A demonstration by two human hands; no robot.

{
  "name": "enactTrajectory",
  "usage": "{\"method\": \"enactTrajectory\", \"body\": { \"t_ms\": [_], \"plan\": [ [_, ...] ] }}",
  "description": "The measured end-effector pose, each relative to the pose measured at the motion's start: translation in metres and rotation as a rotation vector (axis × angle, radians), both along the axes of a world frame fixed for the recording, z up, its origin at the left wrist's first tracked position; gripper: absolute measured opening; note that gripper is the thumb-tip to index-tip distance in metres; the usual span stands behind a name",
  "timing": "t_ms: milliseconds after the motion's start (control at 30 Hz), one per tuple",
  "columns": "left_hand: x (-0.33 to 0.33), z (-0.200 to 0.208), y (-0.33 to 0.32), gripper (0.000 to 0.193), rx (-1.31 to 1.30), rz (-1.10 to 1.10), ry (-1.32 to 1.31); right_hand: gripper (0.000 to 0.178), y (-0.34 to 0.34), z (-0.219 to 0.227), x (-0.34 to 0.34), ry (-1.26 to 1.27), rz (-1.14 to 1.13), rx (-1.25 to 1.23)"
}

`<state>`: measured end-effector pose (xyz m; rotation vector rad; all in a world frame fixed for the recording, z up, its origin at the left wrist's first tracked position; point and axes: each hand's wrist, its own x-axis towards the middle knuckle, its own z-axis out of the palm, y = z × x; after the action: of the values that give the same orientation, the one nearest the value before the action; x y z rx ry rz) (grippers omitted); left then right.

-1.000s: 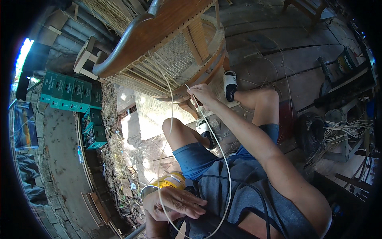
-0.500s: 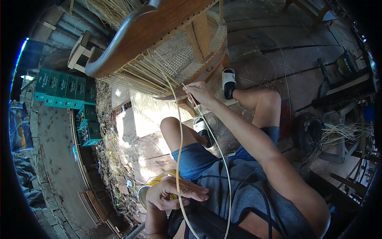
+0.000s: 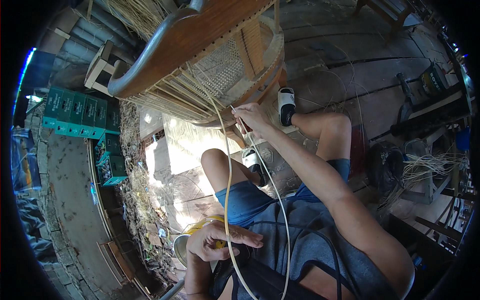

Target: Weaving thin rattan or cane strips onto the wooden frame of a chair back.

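Beside the chair (image 3: 205, 44), pale cane (image 3: 230, 172) pinched in the right hand (image 3: 253, 118) and running across the unclenched left hand (image 3: 214, 242).

- Chair (image 3: 215, 35): front centre, crates (image 3: 77, 112) to its left.
- Right hand (image 3: 252, 118): beside the chair's near edge.
- Cane strand (image 3: 229, 175): crossing before the left hand (image 3: 212, 241).
- Cane bundle (image 3: 430, 166): far right.

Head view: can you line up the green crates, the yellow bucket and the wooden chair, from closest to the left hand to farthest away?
From the left hand:
1. Yellow bucket: right beside it, partly behind it.
2. Wooden chair: in front, past the knees.
3. Green crates: far off to the left.
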<state>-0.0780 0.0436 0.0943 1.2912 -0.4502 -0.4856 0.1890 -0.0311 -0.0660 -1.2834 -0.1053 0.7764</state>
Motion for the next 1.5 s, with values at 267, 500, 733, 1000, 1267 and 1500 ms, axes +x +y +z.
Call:
{"method": "enactTrajectory", "body": {
  "t_ms": [267, 500, 733, 1000, 1267, 1500],
  "plan": [
    [0.011, -0.017, 0.007, 0.031, 0.006, 0.079, 0.278, 0.020, 0.009, -0.011, 0.012, 0.006, 0.068, 0.014],
    [0.067, -0.094, 0.010, 0.040, 0.294, 0.741, 0.574, 0.027, 0.006, 0.000, -0.002, -0.035, 0.090, 0.012],
    [0.109, -0.109, 0.000, 0.045, 0.295, 0.910, 0.638, 0.028, 0.008, 0.004, 0.006, 0.192, 0.009, -0.014],
    [0.128, -0.105, -0.017, 0.035, 0.110, 0.888, 0.758, 0.028, 0.014, -0.011, 0.025, -0.060, 0.072, -0.053],
    [0.141, -0.134, -0.017, 0.026, 0.014, 0.892, 0.705, 0.030, 0.002, -0.012, 0.014, -0.120, 0.075, -0.079],
    [0.165, -0.160, 0.000, 0.029, -0.037, 1.049, 0.584, 0.026, 0.009, 0.040, 0.042, -0.961, 0.040, -0.533]
  ]
}}
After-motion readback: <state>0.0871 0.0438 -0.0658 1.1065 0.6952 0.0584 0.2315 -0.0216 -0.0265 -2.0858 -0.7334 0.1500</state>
